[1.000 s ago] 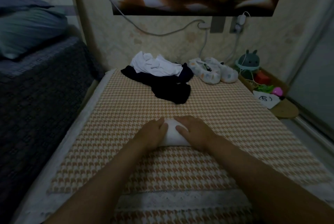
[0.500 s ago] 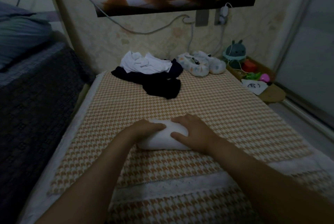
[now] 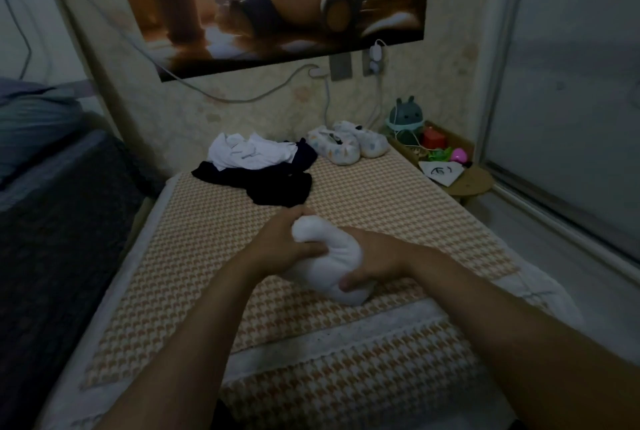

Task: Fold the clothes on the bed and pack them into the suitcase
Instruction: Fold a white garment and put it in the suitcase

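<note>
Houndstooth bedspread (image 3: 381,201) fills the view beneath a panda poster (image 3: 277,3). Far off lie a black garment (image 3: 277,183) and a white shirt (image 3: 249,154) — beside them, baby shoes (image 3: 346,149). Both hands clamp the rolled white garment (image 3: 332,259): left hand (image 3: 287,242) at its top, right hand (image 3: 374,263) lower. A paper (image 3: 440,171) bears an illegible scrawl.

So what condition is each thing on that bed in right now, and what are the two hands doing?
White bundle: rolled up, gripped by both hands, partly lifted off the bed.
Left hand: closed around the bundle's upper end.
Right hand: closed around its lower end.
White garment: crumpled, unfolded, lying on the dark one.
Dark garment: spread loose, unfolded.
Baby shoes: side by side near the wall.
Charger: plugged into the wall socket.
</note>
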{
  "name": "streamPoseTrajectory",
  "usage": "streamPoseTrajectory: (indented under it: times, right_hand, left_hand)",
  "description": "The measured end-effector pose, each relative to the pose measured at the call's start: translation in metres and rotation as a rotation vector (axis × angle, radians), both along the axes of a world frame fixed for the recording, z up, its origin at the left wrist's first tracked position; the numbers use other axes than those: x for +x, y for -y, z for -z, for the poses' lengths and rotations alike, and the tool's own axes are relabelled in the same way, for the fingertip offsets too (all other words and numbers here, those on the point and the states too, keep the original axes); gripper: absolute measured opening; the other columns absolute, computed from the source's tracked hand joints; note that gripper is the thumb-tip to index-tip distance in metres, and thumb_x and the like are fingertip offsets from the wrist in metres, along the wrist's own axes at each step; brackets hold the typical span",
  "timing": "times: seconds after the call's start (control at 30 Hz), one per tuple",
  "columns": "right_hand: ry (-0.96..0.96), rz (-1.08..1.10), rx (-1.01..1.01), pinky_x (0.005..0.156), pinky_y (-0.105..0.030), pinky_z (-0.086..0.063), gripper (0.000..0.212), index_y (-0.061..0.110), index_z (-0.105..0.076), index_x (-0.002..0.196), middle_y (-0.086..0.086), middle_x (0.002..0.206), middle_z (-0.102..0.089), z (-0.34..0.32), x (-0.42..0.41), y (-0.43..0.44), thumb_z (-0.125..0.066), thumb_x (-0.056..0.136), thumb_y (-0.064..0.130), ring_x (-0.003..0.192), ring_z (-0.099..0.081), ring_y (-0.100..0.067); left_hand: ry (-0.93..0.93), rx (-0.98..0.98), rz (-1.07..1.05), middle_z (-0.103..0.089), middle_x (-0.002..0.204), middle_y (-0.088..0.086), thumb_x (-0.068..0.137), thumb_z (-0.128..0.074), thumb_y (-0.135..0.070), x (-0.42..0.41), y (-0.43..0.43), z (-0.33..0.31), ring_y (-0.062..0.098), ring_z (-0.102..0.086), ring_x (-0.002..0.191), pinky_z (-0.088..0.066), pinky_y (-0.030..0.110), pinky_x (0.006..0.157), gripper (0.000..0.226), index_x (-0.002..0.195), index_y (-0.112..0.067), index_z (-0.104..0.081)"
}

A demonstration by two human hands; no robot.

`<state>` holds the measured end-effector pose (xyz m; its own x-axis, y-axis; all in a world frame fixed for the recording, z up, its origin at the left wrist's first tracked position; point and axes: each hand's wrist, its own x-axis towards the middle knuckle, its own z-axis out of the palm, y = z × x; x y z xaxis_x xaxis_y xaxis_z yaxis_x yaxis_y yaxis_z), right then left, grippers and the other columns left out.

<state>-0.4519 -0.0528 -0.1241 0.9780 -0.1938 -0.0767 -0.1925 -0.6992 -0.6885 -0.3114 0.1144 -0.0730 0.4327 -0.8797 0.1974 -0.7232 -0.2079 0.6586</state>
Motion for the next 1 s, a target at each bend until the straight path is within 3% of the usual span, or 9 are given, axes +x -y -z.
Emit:
streamPoseTrajectory:
  times: [0.13, 0.2, 0.3, 0.43, 0.57, 0.7, 0.8, 0.9, 1.0]
  right_hand:
    - [-0.042, 0.109, -0.062, 0.094, -0.030, -0.047, 0.065, 0.029, -0.057, 0.126, 0.007, 0.121, -0.061, -0.014, -0.030, 0.026, -0.084, 0.069, 0.043, 0.110, -0.058, -0.013]
    - [-0.033, 0.237, -0.327, 0.082, -0.027, -0.047, 0.050, 0.028, -0.064, 0.112, 0.005, 0.104, -0.064, -0.022, -0.038, 0.039, -0.078, 0.070, 0.050, 0.096, -0.061, -0.015]
    - [0.230, 0.462, -0.799, 0.078, -0.037, -0.047, 0.043, 0.025, -0.061, 0.097, 0.000, 0.091, -0.061, -0.015, -0.042, 0.065, -0.056, 0.070, 0.058, 0.086, -0.058, -0.025]
    - [0.370, 0.513, -1.001, 0.074, -0.041, -0.039, 0.045, 0.021, -0.051, 0.102, -0.006, 0.088, -0.053, 0.008, -0.059, 0.078, -0.067, 0.062, 0.036, 0.081, -0.049, -0.028]
    - [0.310, 0.358, -0.988, 0.091, -0.047, -0.035, 0.052, 0.019, -0.054, 0.102, -0.006, 0.094, -0.052, 0.030, -0.068, 0.070, -0.064, 0.058, 0.045, 0.089, -0.047, -0.027]
    - [0.362, 0.225, -0.982, 0.105, -0.053, -0.032, 0.042, 0.015, -0.057, 0.092, -0.010, 0.101, -0.052, 0.032, -0.070, 0.065, -0.059, 0.064, 0.047, 0.099, -0.047, -0.030]
    - [0.378, 0.200, -0.837, 0.095, -0.049, -0.047, 0.057, 0.006, -0.057, 0.114, -0.018, 0.117, -0.058, 0.043, -0.072, 0.064, -0.059, 0.073, 0.047, 0.107, -0.056, -0.035]
    - [0.348, 0.240, -0.710, 0.082, -0.046, -0.055, 0.066, 0.005, -0.045, 0.129, -0.018, 0.117, -0.063, 0.049, -0.076, 0.059, -0.057, 0.078, 0.046, 0.101, -0.063, -0.035]
    - [0.237, 0.336, -0.586, 0.098, -0.049, -0.047, 0.089, 0.007, -0.025, 0.144, -0.019, 0.137, -0.052, 0.049, -0.082, 0.046, -0.053, 0.075, 0.056, 0.120, -0.054, -0.032]
  left_hand:
    - [0.120, -0.202, 0.219, -0.060, 0.108, 0.002, 0.071, -0.073, -0.042, -0.035, 0.024, -0.009, 0.005, -0.056, 0.096, -0.044, 0.018, 0.084, 0.052, 0.109, -0.009, -0.060]
    - [0.121, -0.227, 0.228, -0.063, 0.104, 0.000, 0.075, -0.071, -0.028, -0.044, 0.041, -0.006, 0.009, -0.059, 0.094, -0.048, 0.025, 0.079, 0.033, 0.103, -0.014, -0.060]
    - [0.223, -0.214, 0.188, -0.056, 0.094, -0.002, 0.069, -0.062, -0.021, -0.048, 0.070, 0.004, 0.000, -0.051, 0.082, -0.044, 0.020, 0.067, 0.025, 0.093, -0.015, -0.054]
    - [0.295, -0.115, 0.170, -0.054, 0.094, 0.002, 0.072, -0.060, -0.040, -0.053, 0.111, 0.030, 0.008, -0.051, 0.084, -0.036, 0.022, 0.068, 0.039, 0.099, -0.013, -0.052]
    - [0.645, 0.250, 0.094, -0.058, 0.119, 0.002, 0.076, -0.063, -0.060, -0.060, 0.121, 0.052, 0.025, -0.053, 0.108, -0.031, 0.039, 0.097, 0.082, 0.145, -0.030, -0.031]
    - [0.877, 0.161, 0.160, -0.053, 0.104, 0.004, 0.076, -0.055, -0.066, -0.062, 0.121, 0.061, 0.028, -0.046, 0.105, -0.023, 0.039, 0.099, 0.049, 0.103, -0.029, -0.069]
    - [0.795, 0.093, 0.292, -0.046, 0.131, 0.009, 0.066, -0.054, -0.066, -0.058, 0.123, 0.071, 0.032, -0.038, 0.126, -0.018, 0.048, 0.111, 0.062, 0.108, -0.022, -0.066]
    - [0.547, 0.042, 0.363, -0.057, 0.106, 0.007, 0.065, -0.056, -0.056, -0.058, 0.120, 0.076, 0.027, -0.055, 0.098, -0.045, 0.039, 0.089, 0.053, 0.099, -0.016, -0.055]
    - [0.553, 0.033, 0.330, -0.058, 0.117, 0.004, 0.072, -0.056, -0.055, -0.058, 0.111, 0.080, 0.027, -0.056, 0.104, -0.040, 0.035, 0.087, 0.072, 0.129, -0.014, -0.044]
